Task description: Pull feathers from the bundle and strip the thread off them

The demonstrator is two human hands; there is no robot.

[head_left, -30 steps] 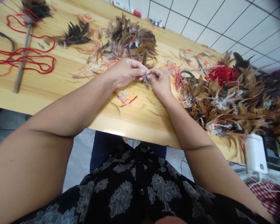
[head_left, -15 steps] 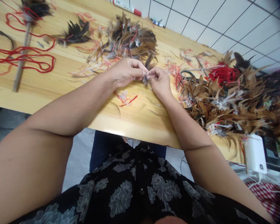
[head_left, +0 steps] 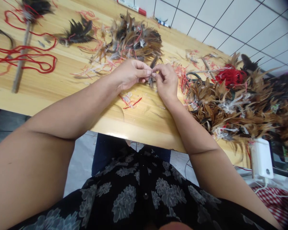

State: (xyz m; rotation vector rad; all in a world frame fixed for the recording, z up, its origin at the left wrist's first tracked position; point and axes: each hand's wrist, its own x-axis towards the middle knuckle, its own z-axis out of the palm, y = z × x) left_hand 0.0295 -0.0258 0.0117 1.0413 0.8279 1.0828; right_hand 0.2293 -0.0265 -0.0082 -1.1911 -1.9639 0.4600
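Note:
Over the wooden table, my left hand point(head_left: 136, 74) and my right hand point(head_left: 166, 81) meet with fingertips pinched together. Between them is a small dark feather bunch point(head_left: 151, 81), its tip pointing up and its fluffy grey end hanging below the fingers. Thumb and forefinger of each hand are closed on it, and the fingers hide most of it. Just beyond my hands lies a pile of brown and dark feathers point(head_left: 136, 40). Below them on the wood are red and white string scraps point(head_left: 129, 101).
A large heap of brown feathers point(head_left: 220, 105) lies at the right, with a tangle of red string point(head_left: 231, 76). At the left are a feather-topped stick point(head_left: 21, 68) and looped red cord point(head_left: 46, 65). Markers point(head_left: 132, 7) lie by the tiled wall; a white power bank point(head_left: 262, 158) stands near the right edge.
My right hand has turned slightly, its forefinger now arched over the feather bunch. My left hand has hardly moved, and both hands still pinch the bunch.

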